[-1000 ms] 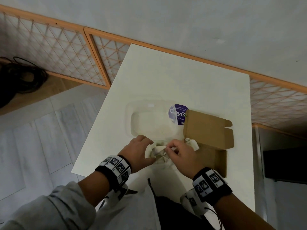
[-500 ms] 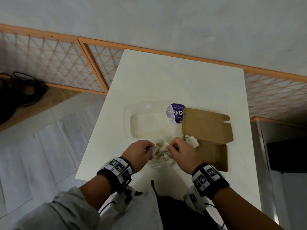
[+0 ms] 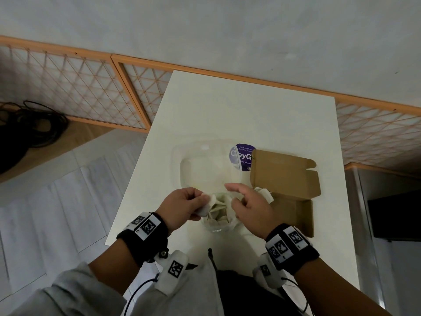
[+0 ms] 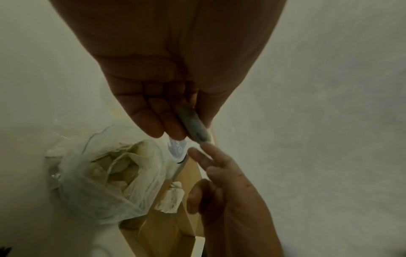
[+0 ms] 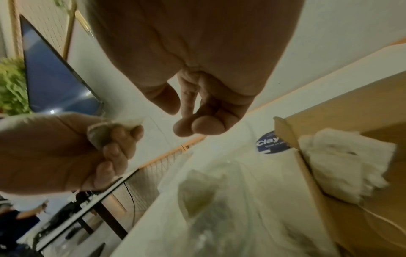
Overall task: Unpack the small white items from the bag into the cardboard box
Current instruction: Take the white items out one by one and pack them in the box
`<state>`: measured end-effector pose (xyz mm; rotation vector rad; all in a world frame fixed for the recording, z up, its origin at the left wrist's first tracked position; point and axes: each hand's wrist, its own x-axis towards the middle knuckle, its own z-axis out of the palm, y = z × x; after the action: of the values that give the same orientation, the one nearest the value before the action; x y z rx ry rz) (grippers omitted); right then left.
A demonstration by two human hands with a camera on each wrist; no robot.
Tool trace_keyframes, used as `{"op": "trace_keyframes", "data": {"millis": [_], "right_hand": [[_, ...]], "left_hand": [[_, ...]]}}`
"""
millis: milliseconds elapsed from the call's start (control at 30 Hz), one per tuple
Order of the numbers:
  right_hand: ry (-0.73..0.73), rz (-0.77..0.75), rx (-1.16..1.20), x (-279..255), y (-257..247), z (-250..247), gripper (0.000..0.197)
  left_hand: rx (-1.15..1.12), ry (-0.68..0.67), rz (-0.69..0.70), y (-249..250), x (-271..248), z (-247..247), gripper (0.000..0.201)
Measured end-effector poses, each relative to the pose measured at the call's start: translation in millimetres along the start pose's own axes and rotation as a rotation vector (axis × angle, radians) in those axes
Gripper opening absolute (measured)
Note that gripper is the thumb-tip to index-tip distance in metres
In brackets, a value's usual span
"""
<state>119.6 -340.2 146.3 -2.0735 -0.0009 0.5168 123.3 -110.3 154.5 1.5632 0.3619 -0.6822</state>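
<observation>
Your left hand [image 3: 182, 207] pinches a white item [image 3: 207, 205] over the bag [image 3: 218, 215]; right hand [image 3: 250, 206] fingers loose, holding nothing, beside the cardboard box [image 3: 293, 210]. Tabletop [image 3: 239, 110] beyond lies bare.

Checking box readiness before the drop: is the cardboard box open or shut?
Open. The cardboard box has its lid flap folded back flat on the table, and one white item already rests at its near-left corner.

purple sticker [image 3: 242, 156], "Clay", "as you go"
</observation>
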Motion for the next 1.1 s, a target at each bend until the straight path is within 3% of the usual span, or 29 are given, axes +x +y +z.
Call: {"op": "trace_keyframes", "data": {"millis": [100,233,367,700,800,900,1033,1100], "right_hand": [[-0.089,-0.041,0.123,0,-20,-1,0.046],[-0.097,-0.131,0.150,1,-32,6,0.024],[-0.043,-0.126,0.169,3,-27,3,0.009],[-0.025,-0.245,0.043,2,-42,-8,0.011],[0.004,-0.236,0.042,10,-42,-12,0.011],[0.002,-0.251,0.023,14,-41,-10,0.011],[-0.011,-0.233,0.025,12,-40,0,0.003],[-0.027,-0.198,0.009,12,-36,6,0.009]], "left_hand": [[-0.033,-0.060,0.053,5,-6,7,0.014],[-0.070,-0.074,0.125,10,-11,11,0.017],[-0.091,-0.039,0.131,8,-11,7,0.008],[0.153,-0.070,0.283,14,-20,11,0.003],[0.207,-0.015,0.322,22,-25,13,0.004],[0.107,0.069,0.395,31,-29,15,0.005],[-0.054,-0.014,0.435,40,-28,11,0.004],[-0.071,-0.025,0.456,40,-25,6,0.002]]}}
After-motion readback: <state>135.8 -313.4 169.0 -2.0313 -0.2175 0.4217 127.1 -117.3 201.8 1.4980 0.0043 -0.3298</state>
